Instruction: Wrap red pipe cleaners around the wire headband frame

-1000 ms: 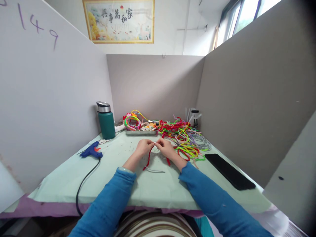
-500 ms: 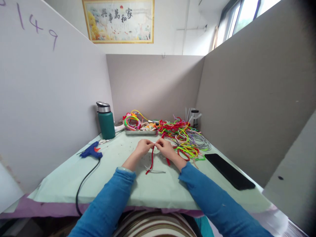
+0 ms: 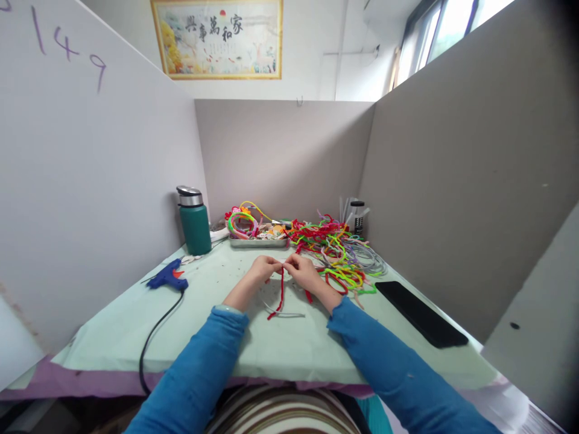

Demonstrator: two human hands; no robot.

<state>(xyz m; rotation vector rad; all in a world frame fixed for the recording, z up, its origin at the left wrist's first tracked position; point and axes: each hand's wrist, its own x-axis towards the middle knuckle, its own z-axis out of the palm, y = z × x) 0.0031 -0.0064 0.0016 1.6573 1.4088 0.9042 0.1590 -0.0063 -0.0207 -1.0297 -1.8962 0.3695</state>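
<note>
Fingertips of my left hand (image 3: 265,267) and my right hand (image 3: 300,269) meet over the middle of the table, both closed in a pinch. Between them is the top of a red pipe cleaner (image 3: 282,292), which hangs down toward the tablecloth. A thin grey pipe cleaner (image 3: 292,314) crosses near its lower end and curves up under my left hand. Another short red piece (image 3: 308,296) shows beside my right wrist. What exactly the fingertips press together is too small to make out.
A blue glue gun (image 3: 167,276) with a black cord lies left, before a green bottle (image 3: 194,226). Behind my hands stand a metal tray (image 3: 257,243) of craft pieces and a tangled heap of coloured pipe cleaners (image 3: 335,241). A black phone-like slab (image 3: 420,314) lies right.
The hanging red pipe cleaner has swung slightly to the right and straightened. A small reddish tip now shows beneath my left fingers. Both hands stay nearly in place.
</note>
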